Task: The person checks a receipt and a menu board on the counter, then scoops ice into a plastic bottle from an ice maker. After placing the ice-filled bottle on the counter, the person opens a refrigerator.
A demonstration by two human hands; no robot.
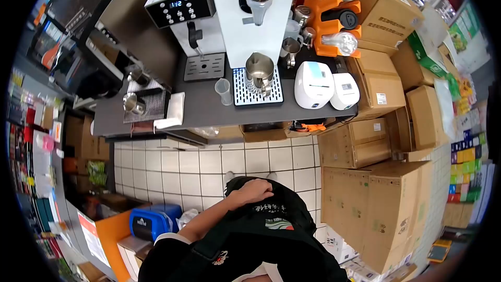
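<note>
My left hand [255, 191] lies against the front of the dark apron [284, 198], fingers curled together. Anything inside those fingers is hidden. I do not see my right hand. Ahead on the counter, a steel milk pitcher [259, 67] stands on the white drip tray [243, 96] of a white machine. A clear plastic cup [224, 92] is just left of that tray. Higher up, a clear container [259, 6] hangs at the machine's outlet. Both hands are apart from these things.
Left on the dark counter [201, 112] are a small steel pitcher [133, 103] and a folded white cloth [171, 112]. Two white devices [314, 86] stand at its right end, below an orange rack [330, 13]. Cardboard boxes [360, 203] line the right; a blue bin [151, 222] is lower left.
</note>
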